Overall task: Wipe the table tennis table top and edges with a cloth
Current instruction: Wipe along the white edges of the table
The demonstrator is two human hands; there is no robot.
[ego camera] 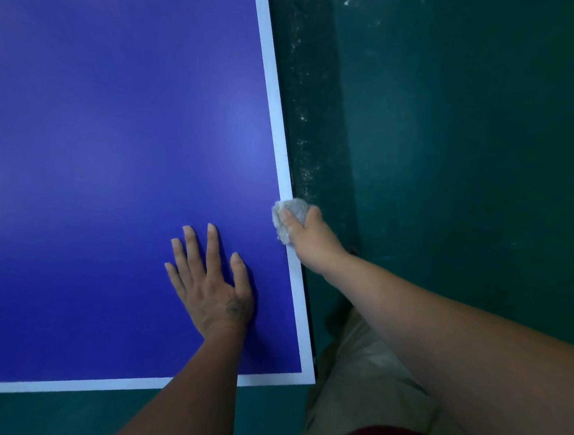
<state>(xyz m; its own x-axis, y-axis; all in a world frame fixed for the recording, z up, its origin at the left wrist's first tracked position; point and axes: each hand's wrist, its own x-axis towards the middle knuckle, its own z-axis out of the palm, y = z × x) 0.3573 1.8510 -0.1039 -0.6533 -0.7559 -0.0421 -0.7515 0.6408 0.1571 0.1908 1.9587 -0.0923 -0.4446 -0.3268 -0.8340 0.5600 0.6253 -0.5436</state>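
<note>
Blue table (113,135), grey cloth (296,207) in right hand (310,246)

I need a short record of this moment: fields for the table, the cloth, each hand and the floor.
table: blue table tennis table top with white border line
cloth: crumpled grey cloth, at the table's right side edge
left hand: rests flat on the blue top, holds nothing
right hand: grips the cloth against the white edge
floor: dark green floor, pale specks beside the table
</note>
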